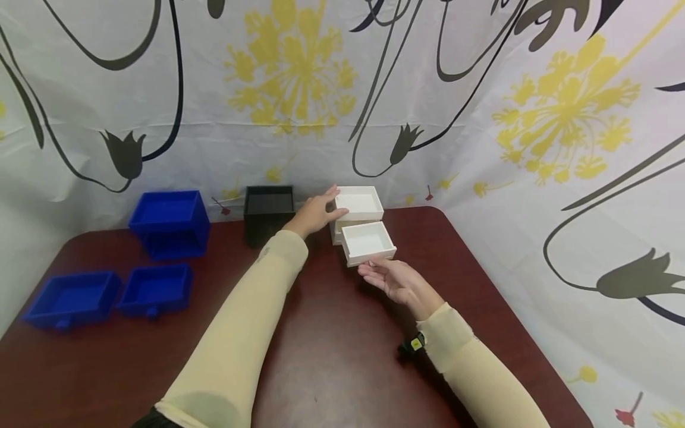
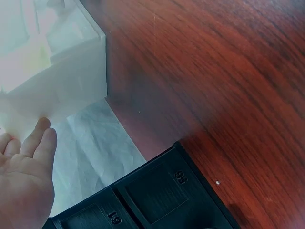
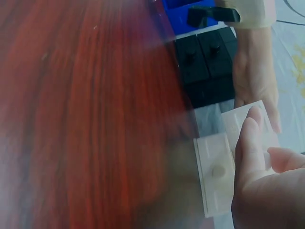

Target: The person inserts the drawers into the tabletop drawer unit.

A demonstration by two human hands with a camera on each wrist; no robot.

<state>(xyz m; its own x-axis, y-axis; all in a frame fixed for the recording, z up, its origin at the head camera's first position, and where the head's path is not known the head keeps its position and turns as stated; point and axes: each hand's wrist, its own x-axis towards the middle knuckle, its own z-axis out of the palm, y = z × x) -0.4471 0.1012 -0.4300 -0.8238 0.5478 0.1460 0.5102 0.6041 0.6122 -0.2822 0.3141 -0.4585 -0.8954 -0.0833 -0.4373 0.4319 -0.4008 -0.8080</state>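
Note:
A small white drawer cabinet (image 1: 357, 203) stands by the back wall, a shallow tray-like top on it. My left hand (image 1: 314, 213) is against its left side, thumb over the near top edge. Fairly straight fingers (image 2: 45, 143) touch the cabinet's side in the left wrist view. In front of the cabinet, a white drawer (image 1: 369, 239) juts toward me, slightly tilted. My right hand (image 1: 398, 282) holds this drawer at its front, fingertips close around the small knob. A white front with a round knob (image 3: 218, 171) shows beside that hand in the right wrist view.
A black cabinet (image 1: 269, 214) with numbered panels stands left of the white one. Farther left is a blue cabinet (image 1: 170, 221) with an open front. Two blue drawers (image 1: 75, 297) (image 1: 155, 290) lie before it on the dark red table (image 1: 321, 356). Patterned cloth hangs behind.

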